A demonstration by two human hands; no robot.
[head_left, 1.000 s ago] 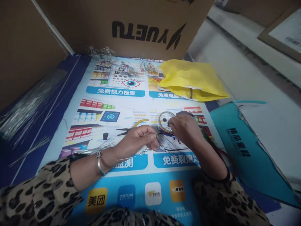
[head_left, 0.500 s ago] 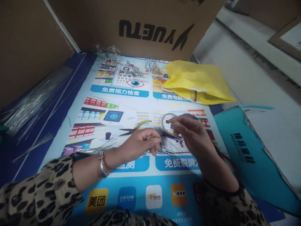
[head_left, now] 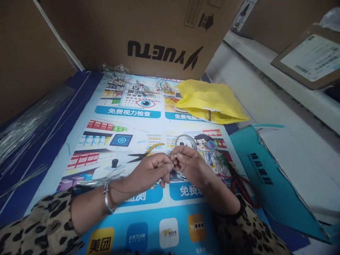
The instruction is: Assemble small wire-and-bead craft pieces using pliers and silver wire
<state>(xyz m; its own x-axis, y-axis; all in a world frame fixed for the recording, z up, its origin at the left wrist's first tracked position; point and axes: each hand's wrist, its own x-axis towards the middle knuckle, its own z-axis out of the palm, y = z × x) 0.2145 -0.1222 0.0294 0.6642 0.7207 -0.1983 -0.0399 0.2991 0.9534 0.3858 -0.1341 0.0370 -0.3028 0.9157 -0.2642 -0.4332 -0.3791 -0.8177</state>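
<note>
Head view: both bare hands meet fingertip to fingertip over a printed poster (head_left: 124,131).
Left hand: the left hand (head_left: 155,170) has thumb and fingers pinched together, grasping a beaded strand (head_left: 156,183) that hangs just below its curled fingers.
Right hand: the right hand (head_left: 191,166) pinches a pearl-like bead (head_left: 175,156) at its thumb and fingertips, right beside the left fingertips.
Pliers: the yellow-handled pliers (head_left: 145,154) lie just beyond the left hand, tips pointing left.
Round rim: a pale ring (head_left: 186,135) lies on the poster just beyond the right hand.
Right forearm side: a tangle of wires (head_left: 219,159) and red-handled scissors (head_left: 244,187), partly hidden by the arm.
Farther out: a yellow bag (head_left: 209,99) and, standing behind, a cardboard box (head_left: 159,21) marked YUETU, upside down.
Edges: a bundle of silvery wires (head_left: 23,124) at left, a torn turquoise box panel (head_left: 255,177) at right.
</note>
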